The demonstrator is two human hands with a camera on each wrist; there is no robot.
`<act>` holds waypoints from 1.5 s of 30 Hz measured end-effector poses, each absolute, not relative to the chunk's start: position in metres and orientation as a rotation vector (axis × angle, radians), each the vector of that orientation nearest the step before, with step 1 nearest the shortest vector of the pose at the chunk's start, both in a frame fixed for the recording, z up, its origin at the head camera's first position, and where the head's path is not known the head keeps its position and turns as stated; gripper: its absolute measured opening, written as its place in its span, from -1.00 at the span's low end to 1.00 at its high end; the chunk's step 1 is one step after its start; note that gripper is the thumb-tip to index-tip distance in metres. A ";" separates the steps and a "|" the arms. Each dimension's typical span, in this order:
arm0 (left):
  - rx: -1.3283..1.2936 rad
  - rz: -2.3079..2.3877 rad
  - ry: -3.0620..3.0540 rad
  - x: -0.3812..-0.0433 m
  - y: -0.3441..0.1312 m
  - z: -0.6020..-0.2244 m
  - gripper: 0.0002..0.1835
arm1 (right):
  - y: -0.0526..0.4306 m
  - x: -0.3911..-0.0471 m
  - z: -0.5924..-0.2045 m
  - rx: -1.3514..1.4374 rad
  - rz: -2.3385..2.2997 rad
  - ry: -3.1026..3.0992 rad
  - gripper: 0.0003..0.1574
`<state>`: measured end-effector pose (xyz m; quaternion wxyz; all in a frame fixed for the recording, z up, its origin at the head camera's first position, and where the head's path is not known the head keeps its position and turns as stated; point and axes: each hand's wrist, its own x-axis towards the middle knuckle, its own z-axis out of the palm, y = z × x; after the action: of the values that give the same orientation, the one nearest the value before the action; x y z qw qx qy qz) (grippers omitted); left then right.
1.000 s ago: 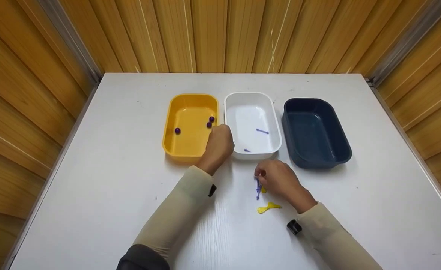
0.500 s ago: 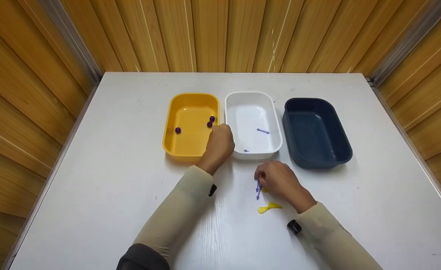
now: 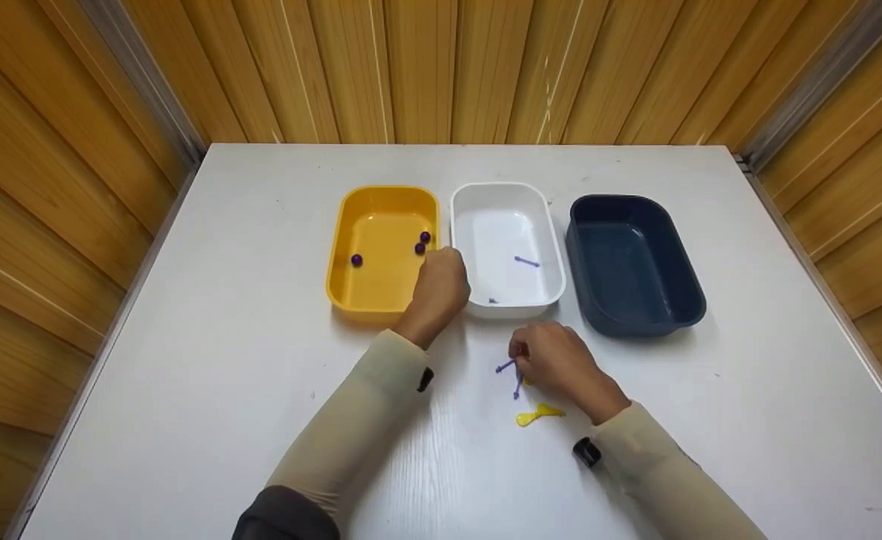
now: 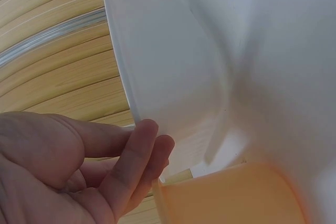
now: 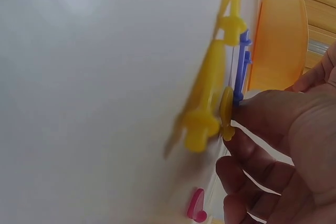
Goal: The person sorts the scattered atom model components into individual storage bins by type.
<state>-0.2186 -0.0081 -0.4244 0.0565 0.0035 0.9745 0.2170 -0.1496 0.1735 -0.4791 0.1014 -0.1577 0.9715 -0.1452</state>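
Observation:
My right hand [image 3: 561,364] bends over the table in front of the white bin [image 3: 512,311]. Its thumb and index finger pinch at a thin purple rod [image 3: 505,366] with knobbed ends. A second purple rod [image 3: 517,390] lies beside it, partly hidden. By these fingertips in the right wrist view is a small yellow plastic piece [image 5: 226,111], near longer yellow pieces [image 5: 210,82]. My left hand [image 3: 441,289] is at the adjoining rims of the yellow bin [image 3: 370,309] and white bin, fingertips together over the white bin's corner. Whether they grip the rim is unclear.
Purple balls [image 3: 357,260] lie in the yellow bin. The white bin holds a purple rod [image 3: 526,262] and a small purple bit [image 3: 493,301]. A dark blue bin [image 3: 636,328] stands right. A yellow piece [image 3: 540,415] and a pink piece [image 5: 196,205] are on the table.
One purple rod at my right fingertips has swung its lower end to the left, away from the other rod. My left hand has stayed put.

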 end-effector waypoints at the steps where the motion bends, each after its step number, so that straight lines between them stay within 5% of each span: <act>1: 0.011 0.649 2.955 -0.219 -0.008 -0.424 -0.77 | 0.174 -0.150 -0.479 -0.474 -0.429 2.872 -0.89; 45: 0.017 0.668 2.919 -0.221 -0.008 -0.424 -0.77 | 0.179 -0.157 -0.464 -0.429 -0.545 2.913 -0.91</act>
<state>-0.2205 -0.0085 -0.4244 0.0734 0.0056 0.9721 0.2225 -0.1568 0.1791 -0.4636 0.0734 -0.1428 0.9702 -0.1816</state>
